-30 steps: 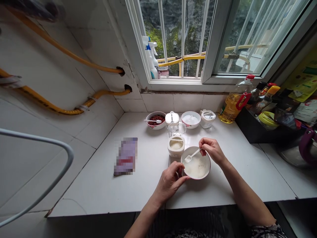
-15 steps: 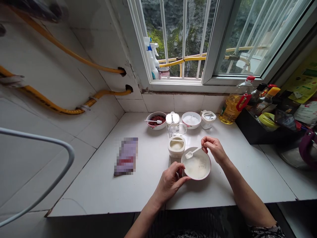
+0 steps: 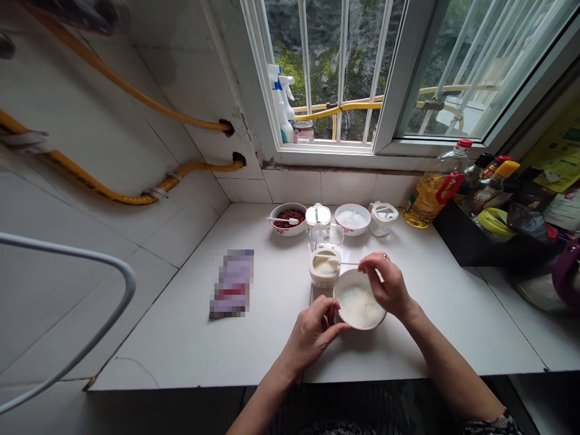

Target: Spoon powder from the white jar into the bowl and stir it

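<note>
With thumb and fingers, my left hand (image 3: 318, 328) grips the left rim of a white bowl (image 3: 360, 302) of pale powder. My right hand (image 3: 387, 285) pinches the handle of a small white spoon (image 3: 347, 263), above the bowl's upper edge. The spoon's head is at the opening of a cream container (image 3: 325, 278) of pale powder, whose clear lid (image 3: 328, 234) stands raised. Behind it are a closed white-lidded container (image 3: 318, 216), a bowl of dark red bits (image 3: 289, 219) with a white spoon across it, a bowl of white grains (image 3: 352, 219) and a clear-lidded jar (image 3: 383, 217).
A blurred purple packet (image 3: 233, 284) lies left on the white counter (image 3: 181, 350). At the right stand an oil bottle (image 3: 428, 193) and a black box (image 3: 457, 235) of bottles. A pale curved tube (image 3: 109, 260) crosses the left side, below yellow pipes (image 3: 95, 181).
My right hand has moved the spoon from over the bowl up and left to the cream container's opening. My left hand still holds the bowl. The view has shifted slightly.
</note>
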{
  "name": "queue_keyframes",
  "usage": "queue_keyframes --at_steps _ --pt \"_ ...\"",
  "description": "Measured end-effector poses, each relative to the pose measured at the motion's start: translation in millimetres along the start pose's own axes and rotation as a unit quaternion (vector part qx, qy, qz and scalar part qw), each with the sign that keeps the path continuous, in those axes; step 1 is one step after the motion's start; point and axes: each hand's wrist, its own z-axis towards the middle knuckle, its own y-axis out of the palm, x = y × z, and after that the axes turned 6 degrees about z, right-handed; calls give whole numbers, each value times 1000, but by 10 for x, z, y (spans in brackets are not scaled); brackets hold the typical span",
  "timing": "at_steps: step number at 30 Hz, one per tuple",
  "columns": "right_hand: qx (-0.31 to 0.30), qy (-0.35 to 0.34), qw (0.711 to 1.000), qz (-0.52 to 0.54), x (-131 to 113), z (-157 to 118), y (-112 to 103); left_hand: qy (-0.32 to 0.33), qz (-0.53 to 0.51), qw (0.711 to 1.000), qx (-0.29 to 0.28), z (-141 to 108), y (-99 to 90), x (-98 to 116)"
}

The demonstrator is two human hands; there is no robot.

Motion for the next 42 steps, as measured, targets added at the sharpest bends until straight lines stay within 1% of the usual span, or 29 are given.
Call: queue_keyframes --at_steps 2,3,5,7,8,10,12,13,15,18,21,23,25,28,31,33,36,42 --pt "-54 -98 992 -66 13 -8 8 1 1 1000 2 1 -5 7" --pt "-67 -128 986 -84 17 -9 9 0 1 1000 3 1 -6 9" --pt "-59 -150 983 -91 15 -12 4 1 -1 1000 6 2 -7 9" --pt "-23 -125 990 -62 -4 -13 -16 2 -3 1000 7 2 -7 8" --pt "-1 -93 995 -39 -18 -12 -35 3 -3 1000 7 3 -7 8" --pt "35 -3 999 11 -44 -2 -92 3 -4 1000 7 5 -10 12" --pt "44 85 994 51 -60 18 -172 1 -6 1000 7 9 -14 20" --pt "35 112 991 61 -62 30 -213 -1 -7 1000 6 11 -16 25" --pt "-14 134 989 58 -56 54 -282 -1 -11 1000 5 13 -19 33" --pt "-92 103 990 -3 -45 71 -311 -1 -15 1000 3 12 -22 39" --pt "-165 74 983 -38 -54 61 -257 -8 -15 1000 -2 9 -21 39" --pt "-207 77 975 -33 -69 49 -204 -10 -11 1000 -4 8 -19 37" --pt "-222 93 971 -18 -81 42 -163 -9 -7 1000 -3 8 -18 36" --pt "-196 149 969 17 -72 47 -148 -3 -6 1000 2 11 -20 37" --pt "-142 234 958 82 -30 66 -182 2 -8 1000 5 12 -22 42" --pt "-103 276 947 126 2 80 -210 0 -10 1000 3 13 -23 45" --pt "-61 299 938 164 32 97 -232 -5 -12 1000 0 12 -22 47" --pt "-25 318 924 209 34 130 -222 2 -9 1000 2 10 -19 42"
